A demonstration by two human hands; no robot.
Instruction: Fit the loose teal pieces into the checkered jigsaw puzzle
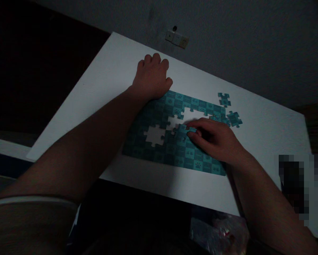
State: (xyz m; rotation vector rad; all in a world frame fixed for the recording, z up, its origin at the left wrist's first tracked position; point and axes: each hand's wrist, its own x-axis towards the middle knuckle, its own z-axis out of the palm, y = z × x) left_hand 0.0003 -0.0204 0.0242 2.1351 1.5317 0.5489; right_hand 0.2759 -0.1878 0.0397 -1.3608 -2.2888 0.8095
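Observation:
A teal jigsaw puzzle (198, 165) with paw-print squares lies on the white table, with gaps showing in its middle. My right hand (214, 136) is over the middle of it, thumb and fingers pinched on a puzzle piece (184, 131) held low against the puzzle. Part of that piece is covered by the fingers. At the puzzle's far edge, my left hand (152, 76) rests on the table with its fingers curled under and the thumb a little apart; its fingertips are hidden. Two loose puzzle pieces (224, 99) (234, 119) lie beyond the right far corner.
The white table (95, 81) stands along a grey wall that carries a row of sockets (176, 38). Clear plastic wrapping (220, 232) is below the table's near edge. The room is dim, and a blurred-out patch covers the right side.

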